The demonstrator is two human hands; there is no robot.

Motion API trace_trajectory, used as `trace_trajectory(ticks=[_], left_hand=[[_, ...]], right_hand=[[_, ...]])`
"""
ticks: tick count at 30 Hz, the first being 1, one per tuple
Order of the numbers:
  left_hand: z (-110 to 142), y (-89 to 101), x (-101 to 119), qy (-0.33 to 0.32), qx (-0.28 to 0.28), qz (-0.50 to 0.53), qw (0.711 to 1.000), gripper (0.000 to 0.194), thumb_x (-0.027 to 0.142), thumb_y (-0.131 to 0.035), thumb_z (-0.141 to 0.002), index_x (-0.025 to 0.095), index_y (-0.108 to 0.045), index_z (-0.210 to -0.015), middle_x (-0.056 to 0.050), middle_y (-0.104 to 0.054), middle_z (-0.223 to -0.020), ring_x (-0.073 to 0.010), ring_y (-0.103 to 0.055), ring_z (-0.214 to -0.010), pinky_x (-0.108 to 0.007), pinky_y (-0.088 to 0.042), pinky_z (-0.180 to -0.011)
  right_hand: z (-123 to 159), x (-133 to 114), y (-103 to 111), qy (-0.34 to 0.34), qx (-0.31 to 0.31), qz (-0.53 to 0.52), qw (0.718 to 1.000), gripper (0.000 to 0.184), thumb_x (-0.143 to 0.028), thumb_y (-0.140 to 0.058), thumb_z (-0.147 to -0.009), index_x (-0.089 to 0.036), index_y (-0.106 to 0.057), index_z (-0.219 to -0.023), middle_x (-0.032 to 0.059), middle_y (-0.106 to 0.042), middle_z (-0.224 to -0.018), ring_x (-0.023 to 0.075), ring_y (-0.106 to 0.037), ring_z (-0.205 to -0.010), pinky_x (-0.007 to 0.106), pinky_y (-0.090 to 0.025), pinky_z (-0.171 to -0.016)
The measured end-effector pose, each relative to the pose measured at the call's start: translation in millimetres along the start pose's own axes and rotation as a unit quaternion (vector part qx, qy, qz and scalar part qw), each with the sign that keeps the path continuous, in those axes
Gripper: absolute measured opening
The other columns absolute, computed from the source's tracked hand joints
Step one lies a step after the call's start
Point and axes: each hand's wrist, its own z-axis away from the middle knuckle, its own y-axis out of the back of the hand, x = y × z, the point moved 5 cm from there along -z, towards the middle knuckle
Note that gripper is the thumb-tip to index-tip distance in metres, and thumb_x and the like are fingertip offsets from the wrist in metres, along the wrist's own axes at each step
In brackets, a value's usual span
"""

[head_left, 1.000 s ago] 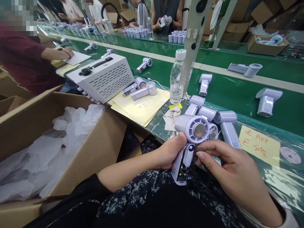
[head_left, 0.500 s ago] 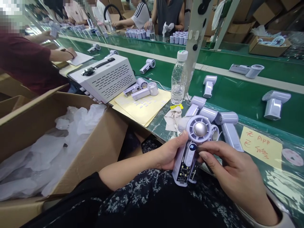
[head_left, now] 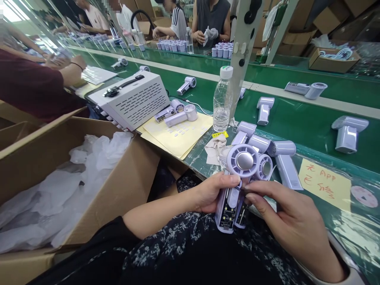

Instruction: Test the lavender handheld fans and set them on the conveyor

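Observation:
I hold a lilac handheld fan [head_left: 237, 174] upright over my lap, its round head with a silver centre facing me. My left hand [head_left: 214, 192] is wrapped round the handle from the left, thumb laid across the small display. My right hand [head_left: 285, 215] is closed on the handle from the right, fingertips meeting the left thumb. The open bottom of the handle shows a dark circuit board. Several more lilac fans [head_left: 274, 154] lie just behind it on the table edge.
A water bottle [head_left: 221, 101], a cloth [head_left: 214, 147], yellow sheets [head_left: 181, 132] with two fans and a white vented box [head_left: 130, 99] stand on the bench. An open carton of plastic bags [head_left: 62, 186] is at my left. Fans ride the green conveyor [head_left: 297, 114]; other people work around it.
My left thumb slid over the handle's lit display, which now is covered. The fan tilted slightly towards me. Fans on the conveyor moved along to the right.

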Motion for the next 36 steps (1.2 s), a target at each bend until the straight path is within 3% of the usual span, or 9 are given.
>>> trace_trajectory(ticks=[9,11,14,16,22,24,29,33,36], left_hand=[[7.1,-7.9,10.2,-0.048,-0.023,-0.052,0.997,0.055,0.056,-0.091,-0.053,0.015,-0.061,-0.075,0.0,-0.054,-0.074,-0.0105,-0.051,-0.064,-0.022,-0.045,-0.059],[10.0,-7.6,11.8,-0.053,-0.037,-0.058,0.996,0.054,0.057,-0.089,-0.055,0.015,-0.062,-0.075,-0.001,-0.054,-0.072,-0.0111,-0.052,-0.061,-0.022,-0.044,-0.056],[16.5,-3.0,15.4,-0.054,-0.056,-0.057,0.995,0.054,0.058,-0.088,-0.056,0.015,-0.062,-0.075,-0.004,-0.061,-0.078,-0.0168,-0.063,-0.073,-0.026,-0.051,-0.069],[22.8,5.2,20.3,-0.065,-0.044,-0.049,0.996,0.053,0.058,-0.088,-0.056,0.016,-0.062,-0.075,-0.007,-0.064,-0.085,-0.0211,-0.067,-0.085,-0.03,-0.053,-0.081],[47.4,41.2,40.9,-0.134,0.008,-0.026,0.991,0.053,0.059,-0.087,-0.059,0.017,-0.059,-0.076,-0.009,-0.07,-0.092,-0.0249,-0.07,-0.09,-0.031,-0.053,-0.078],[54.0,51.1,46.7,-0.155,0.015,-0.008,0.988,0.052,0.058,-0.086,-0.061,0.017,-0.058,-0.077,-0.009,-0.071,-0.093,-0.0236,-0.071,-0.087,-0.032,-0.054,-0.079],[58.6,62.1,55.0,-0.187,0.013,0.049,0.981,0.05,0.055,-0.087,-0.062,0.017,-0.059,-0.078,-0.007,-0.071,-0.087,-0.0201,-0.069,-0.079,-0.031,-0.055,-0.076],[52.8,61.4,55.9,-0.195,0.048,0.091,0.975,0.052,0.051,-0.092,-0.056,0.015,-0.064,-0.08,0.0,-0.064,-0.072,-0.0128,-0.061,-0.064,-0.024,-0.051,-0.066],[46.1,55.2,52.5,-0.179,0.053,0.098,0.978,0.055,0.051,-0.094,-0.053,0.013,-0.068,-0.083,-0.001,-0.064,-0.074,-0.0128,-0.06,-0.066,-0.025,-0.051,-0.067]], right_hand=[[13.2,4.1,4.3,-0.095,0.001,-0.095,0.991,0.008,-0.023,-0.066,-0.094,-0.027,-0.073,-0.095,-0.0015,-0.08,-0.084,0.0161,-0.076,-0.067,0.025,-0.061,-0.063],[16.9,11.0,8.8,-0.153,0.055,-0.121,0.979,0.006,-0.026,-0.066,-0.095,-0.028,-0.072,-0.097,-0.0003,-0.08,-0.083,0.018,-0.076,-0.068,0.027,-0.062,-0.064],[14.9,32.2,18.4,-0.26,0.173,-0.089,0.946,0.008,-0.033,-0.067,-0.093,-0.026,-0.068,-0.097,0.0009,-0.078,-0.075,0.0203,-0.075,-0.066,0.029,-0.058,-0.059],[-3.2,45.7,10.9,-0.282,0.129,-0.018,0.951,0.01,-0.034,-0.067,-0.091,-0.024,-0.069,-0.092,0.0008,-0.074,-0.066,0.0207,-0.07,-0.058,0.029,-0.05,-0.05],[-95.3,61.8,-61.8,-0.164,-0.172,0.128,0.963,0.022,-0.016,-0.053,-0.091,-0.02,-0.074,-0.088,0.0043,-0.076,-0.074,0.0222,-0.068,-0.065,0.031,-0.044,-0.057],[-116.4,53.6,-73.6,-0.136,-0.167,0.143,0.966,0.025,-0.016,-0.051,-0.093,-0.017,-0.075,-0.101,0.0094,-0.077,-0.084,0.0259,-0.071,-0.077,0.035,-0.049,-0.067],[-108.7,-8.5,-55.3,-0.01,0.046,0.092,0.995,0.018,-0.019,-0.058,-0.096,-0.019,-0.069,-0.11,0.0102,-0.073,-0.098,0.0254,-0.067,-0.093,0.039,-0.052,-0.084],[-74.8,-40.4,-70.9,0.045,-0.056,-0.063,0.995,0.009,-0.016,-0.063,-0.094,-0.022,-0.068,-0.097,0.0046,-0.066,-0.093,0.0207,-0.063,-0.088,0.034,-0.051,-0.078],[-64.0,-38.4,-78.9,0.028,-0.045,-0.074,0.996,0.011,-0.013,-0.063,-0.094,-0.021,-0.069,-0.098,0.0038,-0.061,-0.091,0.0202,-0.06,-0.086,0.035,-0.049,-0.077]])
